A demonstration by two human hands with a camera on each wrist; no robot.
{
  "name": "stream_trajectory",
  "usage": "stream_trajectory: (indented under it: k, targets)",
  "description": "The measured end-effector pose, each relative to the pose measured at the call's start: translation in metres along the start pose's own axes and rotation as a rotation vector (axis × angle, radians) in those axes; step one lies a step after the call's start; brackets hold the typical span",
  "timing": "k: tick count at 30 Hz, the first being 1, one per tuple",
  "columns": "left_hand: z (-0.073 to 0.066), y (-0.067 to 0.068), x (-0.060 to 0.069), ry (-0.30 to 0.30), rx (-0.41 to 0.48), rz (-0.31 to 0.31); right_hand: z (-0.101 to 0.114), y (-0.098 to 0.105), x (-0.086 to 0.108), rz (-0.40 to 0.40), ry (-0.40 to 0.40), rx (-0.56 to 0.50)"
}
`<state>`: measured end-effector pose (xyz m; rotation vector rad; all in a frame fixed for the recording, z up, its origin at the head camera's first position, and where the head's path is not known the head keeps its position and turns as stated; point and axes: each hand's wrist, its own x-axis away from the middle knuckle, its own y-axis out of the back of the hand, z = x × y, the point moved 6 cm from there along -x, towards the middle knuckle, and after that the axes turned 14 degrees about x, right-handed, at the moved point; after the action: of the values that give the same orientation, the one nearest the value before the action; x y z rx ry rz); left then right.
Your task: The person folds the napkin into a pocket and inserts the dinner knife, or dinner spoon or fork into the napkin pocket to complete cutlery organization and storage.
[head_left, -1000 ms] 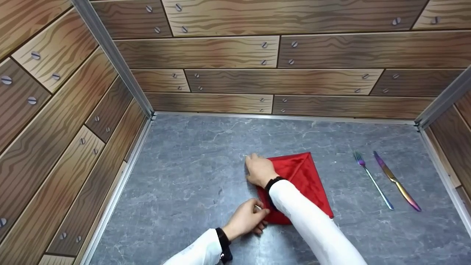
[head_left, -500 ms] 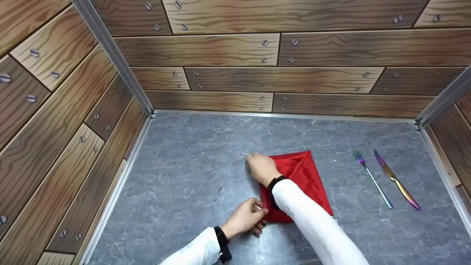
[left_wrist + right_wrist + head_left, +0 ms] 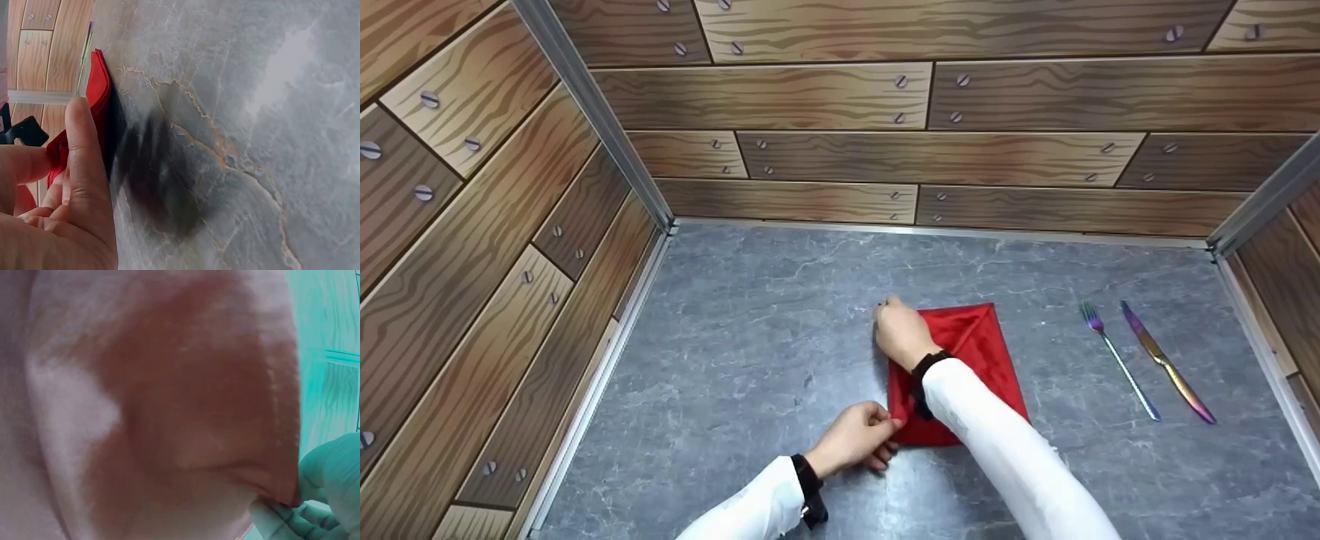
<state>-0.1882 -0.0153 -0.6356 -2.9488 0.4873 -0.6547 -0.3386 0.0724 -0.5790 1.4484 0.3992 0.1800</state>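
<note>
A folded red cloth napkin [image 3: 986, 352] lies right of the middle of the table, partly under my right forearm. With thumb and fingers my left hand [image 3: 851, 436] pinches its near left corner. In the left wrist view that corner of the napkin [image 3: 99, 84] stands up from the tabletop between thumb and fingers. My right hand [image 3: 903, 330] reaches across to the far left corner and pinches it; its fingertips are mostly hidden in the head view. The right wrist view has the napkin [image 3: 191, 399] hanging close to the camera, its corner between the fingers.
To the right of the napkin lie a rainbow-coloured fork [image 3: 1119, 360] and a matching knife [image 3: 1166, 361], side by side. Wood-print panels [image 3: 825, 97] wall in the grey marbled table [image 3: 750, 315] at the back and both sides.
My right hand has moved a little to the right and its fingers have drawn in at the napkin's far left corner. My left hand stays at the near corner.
</note>
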Motion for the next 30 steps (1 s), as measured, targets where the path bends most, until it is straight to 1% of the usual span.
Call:
stream_trajectory:
  k: [5,7,9,12,15,17,21,23,24,27,29,30]
  targets:
    - [0.004,0.0,0.0,0.032,0.007,-0.003,-0.008,0.007,-0.003,-0.037,-0.035,-0.041]
    - [0.004,0.0,0.001,0.031,-0.005,-0.005,-0.012,0.009,-0.004,-0.033,-0.049,-0.059]
    - [0.001,0.0,0.002,0.015,-0.028,-0.004,-0.018,0.012,-0.006,-0.024,-0.074,-0.081]
    - [-0.008,0.001,0.006,-0.03,-0.077,0.003,-0.025,0.017,-0.009,0.011,-0.113,-0.118]
    - [-0.018,0.006,0.011,-0.085,-0.127,-0.001,-0.029,0.025,-0.013,0.029,-0.152,-0.153]
    - [-0.024,0.01,0.014,-0.119,-0.146,-0.013,-0.03,0.033,-0.015,0.025,-0.17,-0.176]
    - [-0.037,0.021,0.023,-0.198,-0.155,-0.059,-0.029,0.05,-0.02,-0.009,-0.188,-0.233]
    - [-0.046,0.029,0.029,-0.245,-0.163,-0.089,-0.028,0.06,-0.023,-0.035,-0.188,-0.28]
    - [-0.05,0.033,0.033,-0.267,-0.18,-0.107,-0.028,0.064,-0.025,-0.046,-0.188,-0.304]
    - [-0.069,0.046,0.046,-0.37,-0.296,-0.177,-0.024,0.077,-0.031,-0.066,-0.183,-0.401]
    - [-0.086,0.054,0.056,-0.467,-0.42,-0.233,-0.02,0.084,-0.036,-0.069,-0.179,-0.48]
    - [-0.097,0.058,0.063,-0.529,-0.495,-0.268,-0.018,0.087,-0.039,-0.065,-0.179,-0.526]
